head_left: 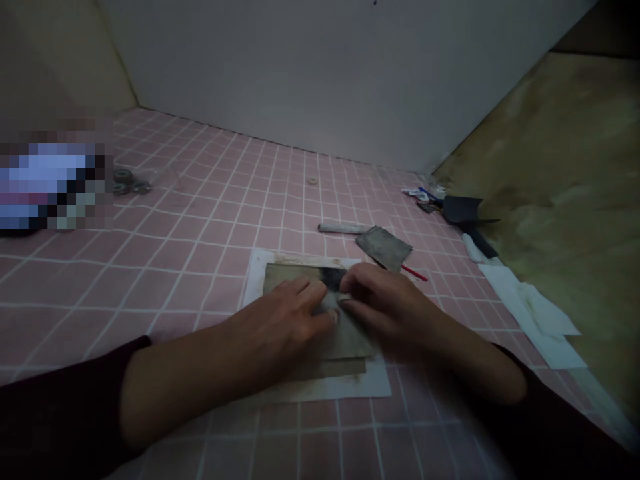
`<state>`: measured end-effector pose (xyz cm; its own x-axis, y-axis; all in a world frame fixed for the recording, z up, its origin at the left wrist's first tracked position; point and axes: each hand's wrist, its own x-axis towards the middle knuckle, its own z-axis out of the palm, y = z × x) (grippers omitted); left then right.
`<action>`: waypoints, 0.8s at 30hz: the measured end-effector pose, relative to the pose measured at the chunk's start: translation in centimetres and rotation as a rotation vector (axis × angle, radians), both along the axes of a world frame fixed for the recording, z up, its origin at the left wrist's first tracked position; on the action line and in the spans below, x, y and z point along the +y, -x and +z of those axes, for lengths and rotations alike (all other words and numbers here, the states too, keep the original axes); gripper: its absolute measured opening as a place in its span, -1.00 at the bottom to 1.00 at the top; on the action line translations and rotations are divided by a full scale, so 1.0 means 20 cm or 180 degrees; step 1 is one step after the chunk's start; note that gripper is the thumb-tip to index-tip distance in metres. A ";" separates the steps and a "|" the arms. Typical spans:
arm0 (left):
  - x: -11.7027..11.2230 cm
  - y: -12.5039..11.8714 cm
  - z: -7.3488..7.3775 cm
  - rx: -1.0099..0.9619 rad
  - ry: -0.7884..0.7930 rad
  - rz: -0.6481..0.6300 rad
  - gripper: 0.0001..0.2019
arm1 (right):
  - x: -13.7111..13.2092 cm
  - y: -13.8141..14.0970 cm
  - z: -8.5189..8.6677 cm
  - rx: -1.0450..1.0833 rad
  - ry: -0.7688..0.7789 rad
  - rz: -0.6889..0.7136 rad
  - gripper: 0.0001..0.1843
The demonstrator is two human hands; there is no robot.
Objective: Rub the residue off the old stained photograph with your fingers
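Note:
In front of me, a thin grey sheet [345, 343] lies over an olive-brown board [345, 367] on white paper [377, 387]. A black patch [331, 277] shows near the board's far edge, between my hands. My left hand [293, 313] rests on the sheet with its fingers bent but apart, pressing down beside the patch. At the patch's right side, the fingers and thumb of my right hand [375, 297] are closed together. What they pinch, if anything, is hidden by the fingers.
Beyond the paper lie a grey square sheet [385, 247], a grey rod [343, 228] and a red stick [414, 273]. White papers [525, 313] and a black dustpan-like tool [463, 210] line the right wall. Small grey rolls [125, 183] stand at left. A pink checked cloth [210, 220] covers the surface.

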<state>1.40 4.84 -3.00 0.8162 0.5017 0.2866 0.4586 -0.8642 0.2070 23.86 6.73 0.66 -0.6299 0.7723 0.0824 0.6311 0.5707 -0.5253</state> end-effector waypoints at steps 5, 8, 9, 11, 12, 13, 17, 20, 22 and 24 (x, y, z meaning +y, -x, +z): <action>0.00 0.00 0.00 -0.0053 -0.0107 -0.0013 -0.85 | 0.01 0.01 -0.03 0.0131 -0.0160 0.0029 -0.88; 0.00 0.00 -0.01 -0.0041 -0.0160 0.0011 -0.84 | 0.01 0.00 -0.03 0.0050 -0.0352 0.0106 -0.88; 0.00 0.00 0.00 -0.0031 -0.0158 0.0015 -0.84 | 0.01 -0.01 -0.03 -0.0028 -0.0373 0.0105 -0.86; 0.00 0.00 0.00 -0.0021 -0.0125 0.0011 -0.84 | 0.01 -0.02 -0.02 -0.0155 -0.0362 0.0046 -0.83; 0.00 0.00 0.00 -0.0020 -0.0108 0.0006 -0.84 | 0.01 -0.01 -0.02 -0.0163 -0.0344 0.0020 -0.83; 0.00 0.00 0.00 -0.0011 -0.0090 0.0001 -0.84 | 0.01 0.00 -0.02 -0.0126 -0.0336 0.0007 -0.84; 0.00 -0.01 0.00 -0.0024 -0.0072 0.0036 -0.82 | 0.01 0.03 -0.02 0.0091 -0.0401 0.0218 -0.87; 0.00 -0.01 0.00 0.0052 -0.0062 0.0068 -0.82 | 0.02 0.01 -0.02 -0.0047 -0.0347 0.0161 -0.86; 0.00 0.00 -0.01 0.0074 -0.0042 0.0039 -0.81 | 0.02 -0.01 -0.01 -0.0058 -0.0298 -0.0052 -0.87; 0.00 0.00 -0.02 0.0031 -0.0026 0.0014 -0.81 | 0.02 0.00 -0.02 0.0030 -0.0299 -0.0092 -0.87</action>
<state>1.49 4.91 -3.34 0.8168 0.5029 0.2828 0.4642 -0.8639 0.1954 23.88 7.14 0.26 -0.6064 0.7787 0.1611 0.6432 0.5994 -0.4764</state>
